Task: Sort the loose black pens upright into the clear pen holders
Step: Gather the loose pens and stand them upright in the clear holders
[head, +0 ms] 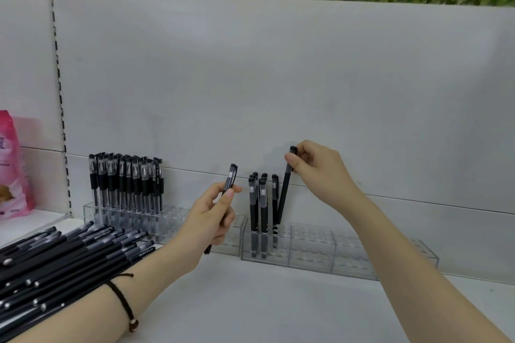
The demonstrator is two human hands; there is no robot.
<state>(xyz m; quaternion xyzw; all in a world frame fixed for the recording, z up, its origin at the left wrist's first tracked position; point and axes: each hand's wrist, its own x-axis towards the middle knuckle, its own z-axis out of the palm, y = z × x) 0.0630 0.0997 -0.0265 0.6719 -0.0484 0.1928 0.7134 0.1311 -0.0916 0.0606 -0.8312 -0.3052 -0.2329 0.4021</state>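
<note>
Pens everywhere! Right hand (315, 164) pinches a black pen (284, 189) by its cap, tip dipping into the clear holder (348, 253) at centre right, beside pens already standing. Left hand (211, 217) grips a second pen (227, 189) mid-barrel, at centre frame. Loose pile (64, 253) waits lower left on the table (250, 301). Light, stiff, a bit slick, likely; hold near the cap to steer the tip.

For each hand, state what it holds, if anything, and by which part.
The left hand grips a clear-capped pen around its middle barrel. The right hand pinches a black pen at its top cap end, lower tip in the right holder.
</note>
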